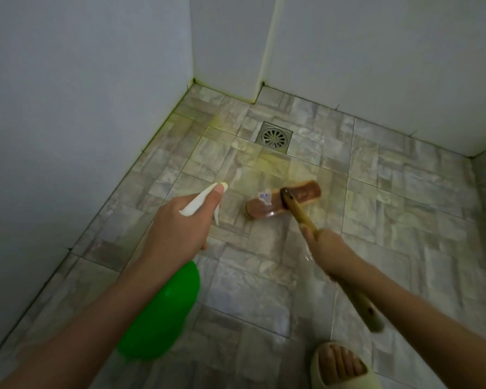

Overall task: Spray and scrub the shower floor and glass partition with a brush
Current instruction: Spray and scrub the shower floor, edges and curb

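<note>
Brush (pixel 284 199) near drain (pixel 274 136), gripped by right hand (pixel 324 248); left hand (pixel 180 226) grips spray bottle (pixel 163 313).

We see two bare forearms, uncovered down to the left hand (pixel 180 228) and the right hand (pixel 327 248). On one foot we see a slipper (pixel 348 382) (pale cream, thick and soft-looking) with a wide band and an open front, where the toes show.

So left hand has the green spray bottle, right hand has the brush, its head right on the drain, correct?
No: the head view shows the brush head on tiles short of the drain. The rest holds: left hand on the green spray bottle, right hand on the brush.
</note>
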A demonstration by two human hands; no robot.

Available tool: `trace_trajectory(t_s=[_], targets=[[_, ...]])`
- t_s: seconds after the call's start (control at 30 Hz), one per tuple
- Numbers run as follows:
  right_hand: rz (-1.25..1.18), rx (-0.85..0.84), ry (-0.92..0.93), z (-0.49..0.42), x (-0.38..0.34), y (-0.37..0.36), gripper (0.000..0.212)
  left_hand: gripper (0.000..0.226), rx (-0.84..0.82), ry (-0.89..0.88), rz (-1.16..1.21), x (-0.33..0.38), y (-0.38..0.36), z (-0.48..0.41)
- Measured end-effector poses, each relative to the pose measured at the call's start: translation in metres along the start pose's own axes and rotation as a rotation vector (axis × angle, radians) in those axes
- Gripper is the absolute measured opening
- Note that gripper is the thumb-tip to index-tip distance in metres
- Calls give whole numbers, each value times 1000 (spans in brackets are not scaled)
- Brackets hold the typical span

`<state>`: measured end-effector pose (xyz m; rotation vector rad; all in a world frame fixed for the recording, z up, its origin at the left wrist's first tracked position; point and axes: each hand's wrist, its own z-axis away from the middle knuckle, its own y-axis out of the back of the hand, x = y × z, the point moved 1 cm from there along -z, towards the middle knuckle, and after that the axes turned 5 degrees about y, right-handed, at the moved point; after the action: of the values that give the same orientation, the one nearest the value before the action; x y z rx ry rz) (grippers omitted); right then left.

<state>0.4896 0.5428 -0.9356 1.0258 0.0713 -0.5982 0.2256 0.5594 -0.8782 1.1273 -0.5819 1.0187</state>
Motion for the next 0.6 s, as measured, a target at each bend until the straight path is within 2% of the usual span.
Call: trace_trajectory(t_s=[0.07, 0.27, 0.37, 0.47, 0.6], targets=[[-30, -9, 2, 8, 12, -7, 53, 68, 0, 19, -6, 2, -1, 2], [-51, 70, 148, -110, -46, 40, 52, 68, -2, 52, 30, 9, -14, -1], [-22, 16, 156, -68, 0, 24, 47, 77, -36, 49, 30, 11, -19, 4], [-40, -24, 113, -21, 35, 8, 46, 74, -36, 68, 52, 16, -23, 8], [-45, -9, 208, -105, -22, 39, 52, 66, -10, 42, 54, 34, -34, 2]])
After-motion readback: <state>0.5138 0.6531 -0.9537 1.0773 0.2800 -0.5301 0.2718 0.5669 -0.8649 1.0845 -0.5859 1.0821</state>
